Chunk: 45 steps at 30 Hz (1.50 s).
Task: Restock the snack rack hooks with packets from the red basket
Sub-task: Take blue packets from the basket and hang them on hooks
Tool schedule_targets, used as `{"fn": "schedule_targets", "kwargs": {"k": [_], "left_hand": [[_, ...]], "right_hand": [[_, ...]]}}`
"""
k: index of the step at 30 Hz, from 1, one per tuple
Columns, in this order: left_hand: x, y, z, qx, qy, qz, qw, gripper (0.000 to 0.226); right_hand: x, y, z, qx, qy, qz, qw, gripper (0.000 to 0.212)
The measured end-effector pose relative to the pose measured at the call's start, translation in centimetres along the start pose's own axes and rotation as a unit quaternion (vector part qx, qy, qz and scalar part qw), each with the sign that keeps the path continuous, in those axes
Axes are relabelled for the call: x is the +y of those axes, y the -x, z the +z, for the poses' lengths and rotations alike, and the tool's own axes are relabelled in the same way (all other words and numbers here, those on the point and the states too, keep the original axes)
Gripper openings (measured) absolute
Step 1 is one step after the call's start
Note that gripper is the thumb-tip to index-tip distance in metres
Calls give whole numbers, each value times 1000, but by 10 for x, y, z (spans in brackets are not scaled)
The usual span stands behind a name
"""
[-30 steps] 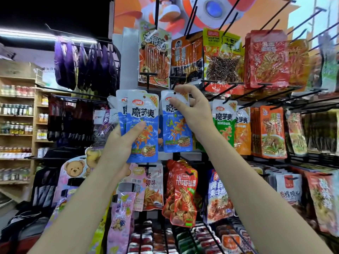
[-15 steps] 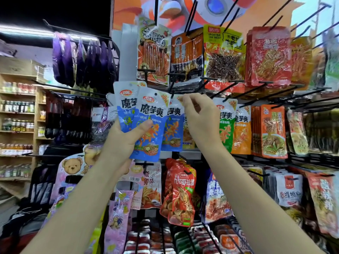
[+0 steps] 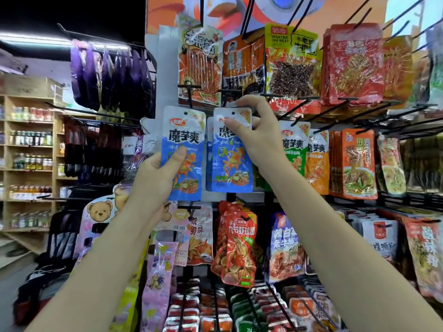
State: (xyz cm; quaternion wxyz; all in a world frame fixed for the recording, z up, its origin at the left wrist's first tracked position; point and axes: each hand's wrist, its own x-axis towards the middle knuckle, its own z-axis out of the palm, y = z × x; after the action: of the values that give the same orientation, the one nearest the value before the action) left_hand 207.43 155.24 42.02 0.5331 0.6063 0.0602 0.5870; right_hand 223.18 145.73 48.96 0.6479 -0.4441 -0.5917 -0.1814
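My left hand (image 3: 153, 178) grips a blue and white snack packet (image 3: 183, 140) by its lower left side and holds it upright in front of the rack. My right hand (image 3: 254, 137) pinches the top of a second blue packet (image 3: 231, 164), thumb in front, just under a black hook (image 3: 227, 92). More blue packets sit behind that one. Whether its hole is on the hook I cannot tell. The red basket is out of view.
Green (image 3: 293, 152) and orange (image 3: 317, 161) packets of the same brand hang to the right. Large packets fill the upper row (image 3: 200, 65). Black hook ends stick out toward me at right (image 3: 335, 109). Red packets (image 3: 237, 243) hang below. Wooden shelves with bottles (image 3: 28, 140) stand far left.
My right hand has taken one blue packet from the bunch in my left hand and raised it to the hook. My left hand now shows a single packet.
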Motion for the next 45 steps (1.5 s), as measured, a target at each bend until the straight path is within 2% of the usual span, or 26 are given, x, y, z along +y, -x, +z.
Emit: {"fn": "schedule_targets", "kwargs": {"k": [5, 7, 12, 14, 16, 18, 20, 22, 25, 28, 30, 35, 42, 45], "left_hand": [[-2, 0, -2, -8, 12, 4, 1000, 18], [-1, 0, -3, -7, 22, 0, 1000, 10], [1, 0, -1, -6, 31, -17, 999, 8], [2, 0, 0, -12, 35, -18, 999, 9], [2, 0, 2, -24, 36, -15, 999, 15], [3, -1, 3, -32, 29, -12, 999, 23], [3, -3, 8, -42, 11, -10, 999, 26], [3, -4, 18, -63, 0, -20, 998, 26], [3, -5, 36, -79, -40, -1, 996, 31], [1, -10, 41, -84, -134, 106, 982, 71], [-1, -14, 40, -115, -150, 145, 971, 82], [1, -23, 41, -139, -155, 159, 965, 63], [-4, -32, 39, -130, -142, 147, 970, 65], [-6, -32, 41, -137, -123, 142, 973, 65]], "right_hand": [[2, -12, 6, -11, 5, 16, 1000, 22], [4, -13, 7, -22, 2, 20, 1000, 21], [13, -15, 10, -34, 14, 48, 998, 31], [16, -13, 8, -37, 67, 59, 995, 30], [16, -5, 4, -9, 155, 18, 988, 24], [13, 6, -2, 59, 194, -43, 978, 17], [6, 16, -6, 84, 159, -54, 982, 24], [-1, 20, -5, 29, 61, 22, 997, 30], [0, 14, 0, -15, -56, 111, 992, 36], [2, 5, 0, -8, -85, 133, 987, 27], [1, 0, 1, -2, -87, 149, 985, 28], [-5, -13, 12, -8, -69, 148, 987, 36], [-2, -22, 19, -3, -80, 175, 981, 37], [3, -27, 20, 0, -86, 207, 975, 28]]}}
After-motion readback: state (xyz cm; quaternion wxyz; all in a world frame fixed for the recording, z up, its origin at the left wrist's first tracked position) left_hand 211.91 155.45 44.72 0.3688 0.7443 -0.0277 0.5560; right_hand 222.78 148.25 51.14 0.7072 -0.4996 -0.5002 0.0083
